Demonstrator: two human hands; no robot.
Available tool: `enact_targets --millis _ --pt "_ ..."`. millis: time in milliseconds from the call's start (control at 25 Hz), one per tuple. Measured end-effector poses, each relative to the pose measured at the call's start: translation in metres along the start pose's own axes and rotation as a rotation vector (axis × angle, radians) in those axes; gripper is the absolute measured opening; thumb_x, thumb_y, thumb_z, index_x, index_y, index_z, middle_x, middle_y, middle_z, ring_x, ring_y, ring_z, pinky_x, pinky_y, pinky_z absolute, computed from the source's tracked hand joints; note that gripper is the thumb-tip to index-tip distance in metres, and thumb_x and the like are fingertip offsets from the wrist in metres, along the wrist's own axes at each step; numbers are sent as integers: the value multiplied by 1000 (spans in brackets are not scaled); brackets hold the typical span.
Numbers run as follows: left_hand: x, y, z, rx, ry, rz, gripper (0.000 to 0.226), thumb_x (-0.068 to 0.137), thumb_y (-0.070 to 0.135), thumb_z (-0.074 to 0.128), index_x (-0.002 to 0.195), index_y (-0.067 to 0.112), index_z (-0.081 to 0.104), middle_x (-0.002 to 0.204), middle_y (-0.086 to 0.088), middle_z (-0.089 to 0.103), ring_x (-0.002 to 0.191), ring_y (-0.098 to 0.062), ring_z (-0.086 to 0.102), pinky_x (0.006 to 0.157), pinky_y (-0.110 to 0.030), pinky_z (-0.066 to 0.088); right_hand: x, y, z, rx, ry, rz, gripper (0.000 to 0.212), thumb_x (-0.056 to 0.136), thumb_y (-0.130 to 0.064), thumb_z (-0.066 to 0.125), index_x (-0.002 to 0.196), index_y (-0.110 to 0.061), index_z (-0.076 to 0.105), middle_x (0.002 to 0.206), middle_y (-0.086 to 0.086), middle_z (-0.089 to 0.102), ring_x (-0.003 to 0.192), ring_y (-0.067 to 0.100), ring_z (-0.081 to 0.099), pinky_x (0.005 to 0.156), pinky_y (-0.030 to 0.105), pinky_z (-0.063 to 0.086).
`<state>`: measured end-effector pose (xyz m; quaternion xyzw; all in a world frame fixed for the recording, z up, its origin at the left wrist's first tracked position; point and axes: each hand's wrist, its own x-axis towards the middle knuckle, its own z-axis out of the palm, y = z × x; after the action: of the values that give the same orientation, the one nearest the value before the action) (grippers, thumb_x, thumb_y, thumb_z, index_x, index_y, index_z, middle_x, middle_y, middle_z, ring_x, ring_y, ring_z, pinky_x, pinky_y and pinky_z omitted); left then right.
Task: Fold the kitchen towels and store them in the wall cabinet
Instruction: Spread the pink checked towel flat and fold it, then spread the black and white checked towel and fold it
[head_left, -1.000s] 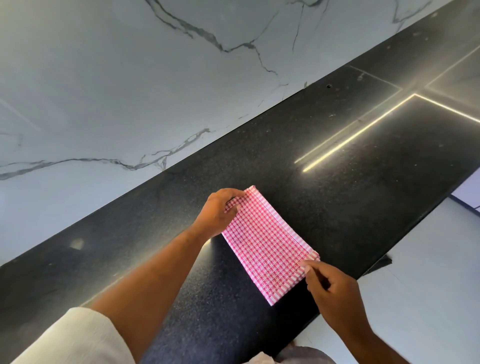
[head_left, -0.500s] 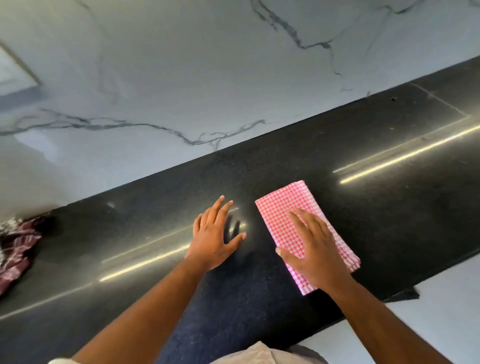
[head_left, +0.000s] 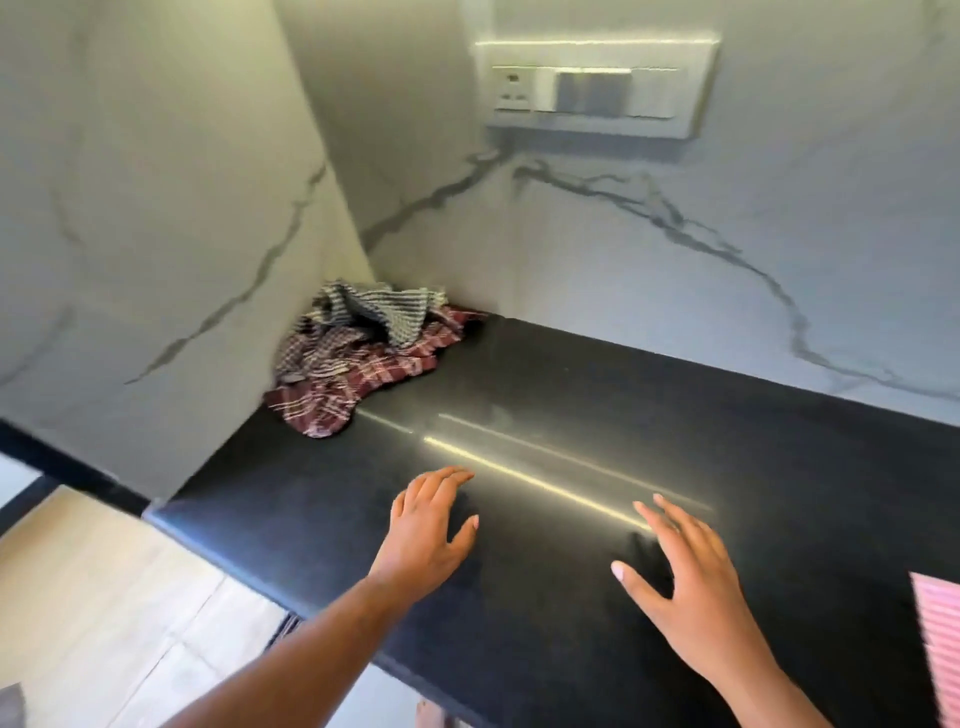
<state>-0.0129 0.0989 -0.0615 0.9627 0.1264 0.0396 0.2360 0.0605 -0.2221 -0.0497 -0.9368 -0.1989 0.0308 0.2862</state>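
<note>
A crumpled heap of checked kitchen towels (head_left: 363, 364), dark red and grey-white, lies in the far left corner of the black counter (head_left: 597, 415). The folded pink checked towel (head_left: 937, 639) shows only as a strip at the right edge of the view. My left hand (head_left: 426, 530) hovers over the counter with fingers spread, holding nothing, well short of the heap. My right hand (head_left: 691, 582) is also open and flat over the counter, left of the pink towel and apart from it. No wall cabinet is in view.
White marble walls meet in the corner behind the heap. A white socket and switch panel (head_left: 592, 88) sits on the back wall above the counter. The counter's left end and front edge drop to a pale floor (head_left: 104, 597).
The view has swung left to the corner with the towel heap. My right hand has left the folded pink towel, which now lies at the right edge. Both open hands have moved left.
</note>
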Motion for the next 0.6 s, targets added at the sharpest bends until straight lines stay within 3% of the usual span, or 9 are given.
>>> enact_targets --millis 200,360,480,600 --pt "16 -103 -47 -8 137 -156 46 97 35 59 142 36 47 142 15 52 137 -11 40 111 -39 34 38 -94 50 72 -128 -37 54 86 -38 80 137 -30 62 152 -11 47 141 19 40 118 42 34" --pt "61 -157 -91 -14 248 -246 43 95 26 63 137 28 56 135 6 60 130 -18 49 104 -43 43 52 -137 77 86 -141 -6 45 82 -26 86 125 -28 71 145 -8 55 132 20 48 112 45 42" --pt "115 -183 -132 11 302 -198 40 94 20 63 134 21 62 133 -2 64 124 -24 58 103 -46 50 61 -158 91 79 -124 37 39 78 -18 89 115 -24 77 140 -2 61 125 28 54 105 49 48" --pt "172 -190 -164 94 310 -82 37 95 20 63 132 23 64 143 -4 54 129 -26 53 107 -42 49 64 -173 97 53 -90 83 40 73 -13 92 109 -25 80 135 -2 64 122 34 57 105 48 45"
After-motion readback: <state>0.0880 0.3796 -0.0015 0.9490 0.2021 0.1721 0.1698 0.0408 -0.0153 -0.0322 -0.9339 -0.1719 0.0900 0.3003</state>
